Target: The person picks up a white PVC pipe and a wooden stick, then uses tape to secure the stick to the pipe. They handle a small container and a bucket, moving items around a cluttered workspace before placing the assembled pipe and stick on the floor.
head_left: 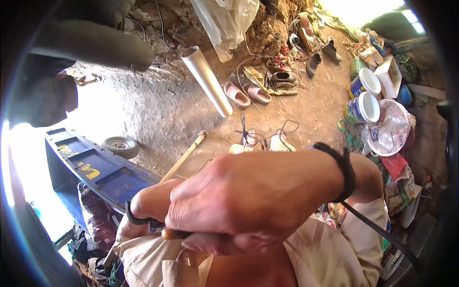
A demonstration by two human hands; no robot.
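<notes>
My right hand [229, 201] fills the middle of the view, reaching across in front of my chest with a black band at its wrist. Its fingers are curled. A rounded orange-brown end [172, 234] pokes out beneath them; the rest of it is hidden, so its kind cannot be made out. Close behind, at the left, is my left hand [155, 198], with a dark band at the wrist. Its fingers are covered by my right hand. Beyond it a pale wooden stick [184, 155] slants up from behind the left hand.
A white pipe [208, 81] leans ahead. Pink sandals [246, 93] and other shoes lie on the dirt floor. White buckets [368, 106] and a wide tub [388, 128] stand at the right. At the left are a blue metal panel [122, 184] and a small wheel [120, 145].
</notes>
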